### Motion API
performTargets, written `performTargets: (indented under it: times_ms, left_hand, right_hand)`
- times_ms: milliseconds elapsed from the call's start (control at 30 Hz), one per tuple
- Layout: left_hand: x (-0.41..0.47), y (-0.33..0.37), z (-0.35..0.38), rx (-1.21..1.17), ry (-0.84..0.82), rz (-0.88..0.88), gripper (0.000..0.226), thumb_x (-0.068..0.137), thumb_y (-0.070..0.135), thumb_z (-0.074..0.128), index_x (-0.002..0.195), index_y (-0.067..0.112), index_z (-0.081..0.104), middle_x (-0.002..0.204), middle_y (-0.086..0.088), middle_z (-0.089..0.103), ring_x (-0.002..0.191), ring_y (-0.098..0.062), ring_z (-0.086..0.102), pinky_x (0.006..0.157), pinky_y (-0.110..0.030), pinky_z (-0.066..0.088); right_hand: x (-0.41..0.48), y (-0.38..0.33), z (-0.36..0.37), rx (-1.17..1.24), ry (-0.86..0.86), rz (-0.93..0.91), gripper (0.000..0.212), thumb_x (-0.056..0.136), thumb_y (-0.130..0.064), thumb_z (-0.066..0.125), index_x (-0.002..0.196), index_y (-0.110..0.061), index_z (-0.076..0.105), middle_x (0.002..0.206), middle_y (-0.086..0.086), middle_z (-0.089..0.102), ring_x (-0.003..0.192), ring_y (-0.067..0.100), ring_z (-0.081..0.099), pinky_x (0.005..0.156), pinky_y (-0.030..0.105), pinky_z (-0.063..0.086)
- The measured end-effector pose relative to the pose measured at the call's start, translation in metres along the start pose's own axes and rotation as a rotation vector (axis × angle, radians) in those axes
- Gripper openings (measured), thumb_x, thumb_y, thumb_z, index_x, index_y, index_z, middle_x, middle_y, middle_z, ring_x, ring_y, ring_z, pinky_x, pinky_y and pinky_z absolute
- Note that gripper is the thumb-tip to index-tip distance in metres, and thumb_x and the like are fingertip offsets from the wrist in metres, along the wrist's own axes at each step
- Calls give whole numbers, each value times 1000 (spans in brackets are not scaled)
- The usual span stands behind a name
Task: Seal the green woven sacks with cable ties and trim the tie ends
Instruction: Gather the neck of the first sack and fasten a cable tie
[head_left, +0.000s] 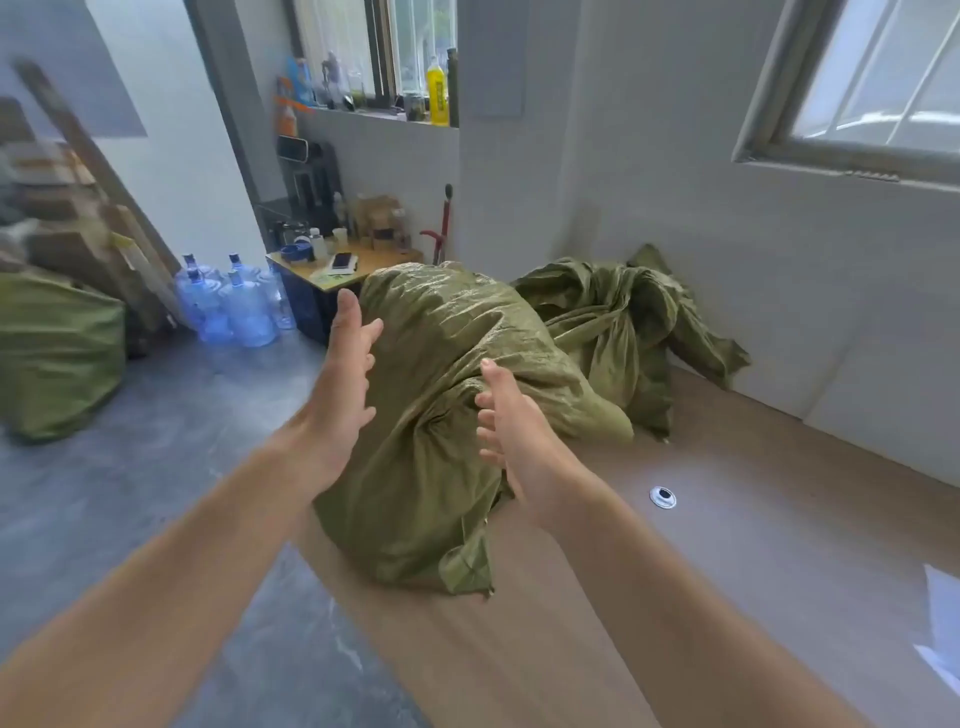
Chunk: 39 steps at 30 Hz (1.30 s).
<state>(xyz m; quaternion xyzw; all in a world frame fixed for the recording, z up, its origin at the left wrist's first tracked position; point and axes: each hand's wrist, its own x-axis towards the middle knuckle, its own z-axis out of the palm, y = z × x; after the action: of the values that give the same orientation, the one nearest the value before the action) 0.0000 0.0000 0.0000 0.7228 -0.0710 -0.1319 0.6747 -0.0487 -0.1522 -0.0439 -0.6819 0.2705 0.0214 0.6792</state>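
Head camera: left hand (345, 374) and right hand (511, 436), both splayed and empty, flank a stuffed green sack (441, 322), apparently ready to gather its loose mouth.

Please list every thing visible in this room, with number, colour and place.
Filled green woven sack: one, olive green, floor centre, between the hands.
Crumpled green woven sacks: number unclear, olive green, behind it by the wall.
Second filled green sack: one, green, floor, far left.
Large plastic water bottles: several, pale blue, floor beside the table.
Low wooden table: one, light brown, in the corner.
Yellow plastic bottle: one, yellow, window sill.
Round floor fitting: one, white, floor right of the centre sack.
Left hand: one, open, empty, near the sack's left side.
Right hand: one, open, empty, near its front.
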Motion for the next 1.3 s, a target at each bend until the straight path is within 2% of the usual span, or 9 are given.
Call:
performTargets:
  times_ms: [133, 367, 433, 533, 700, 833, 967, 1200, 1300]
  left_hand:
    - [48, -3, -24, 42, -39, -15, 88, 92, 82, 8, 161, 32, 28, 171, -6, 21, 158, -27, 18, 125, -59, 17]
    - [137, -8, -57, 34, -107, -41, 78, 97, 78, 21, 162, 36, 23, 168, 3, 25, 153, -21, 24, 126, -55, 15]
    - [170, -14, -68, 45, -117, -58, 90, 82, 94, 31, 156, 44, 35, 162, 12, 34, 147, -16, 32, 123, -56, 19]
    - [241, -53, -88, 19, -152, -99, 107, 54, 104, 50, 140, 40, 56, 148, 2, 57, 133, -27, 53, 111, -61, 34]
    - [215, -2, -68, 35, -121, -177, 51, 89, 68, 47, 108, 26, 66, 117, -6, 65, 112, -29, 59, 105, -53, 41]
    - [221, -1, -71, 137, -130, -258, 55, 78, 54, 70, 117, 15, 68, 114, -7, 68, 110, -28, 61, 104, -49, 42]
    - [221, 15, -62, 197, -118, -261, 16, 89, 19, 72, 100, 7, 72, 102, -18, 76, 95, -34, 73, 90, -47, 57]
    - [196, 72, -47, 130, -226, -88, 14, 96, 9, 59, 100, 4, 72, 83, -18, 79, 81, -32, 78, 83, -50, 61]
    - [174, 93, -35, 97, -317, -51, 24, 97, 13, 58, 114, 2, 72, 92, -17, 80, 83, -29, 80, 80, -46, 62]
  right_hand:
    - [38, -4, 21, -98, 75, 144, 77, 92, -72, 44, 145, -17, 52, 130, 6, 61, 110, 28, 63, 106, 48, 51]
    - [76, -18, 65, -4, 172, 234, 78, 96, -66, 48, 160, -25, 34, 161, 2, 40, 140, 32, 46, 117, 48, 41]
    - [85, -19, 73, 29, 211, 229, 78, 96, -64, 49, 160, -24, 33, 162, 1, 40, 142, 32, 44, 118, 49, 39]
    - [95, -23, 77, 72, 286, 213, 74, 96, -61, 51, 157, -21, 37, 158, 2, 45, 141, 32, 46, 118, 52, 39]
    - [97, -34, 73, 104, 376, 170, 61, 101, -49, 56, 146, -10, 45, 134, 4, 56, 125, 30, 55, 113, 49, 44]
    - [93, -45, 73, 179, 435, 113, 36, 104, -40, 55, 129, -14, 55, 105, -5, 60, 102, 19, 59, 103, 41, 48]
    - [84, -57, 76, 193, 488, 12, 17, 106, -35, 52, 97, -20, 51, 93, -9, 59, 80, 5, 53, 81, 29, 43]
    - [57, -82, 66, 251, 618, -159, 31, 105, -40, 52, 121, -14, 61, 104, -4, 67, 93, 12, 62, 86, 33, 51]
    - [36, -95, 50, 301, 654, -206, 22, 105, -40, 53, 112, -20, 57, 106, -5, 64, 99, 14, 61, 99, 40, 50]
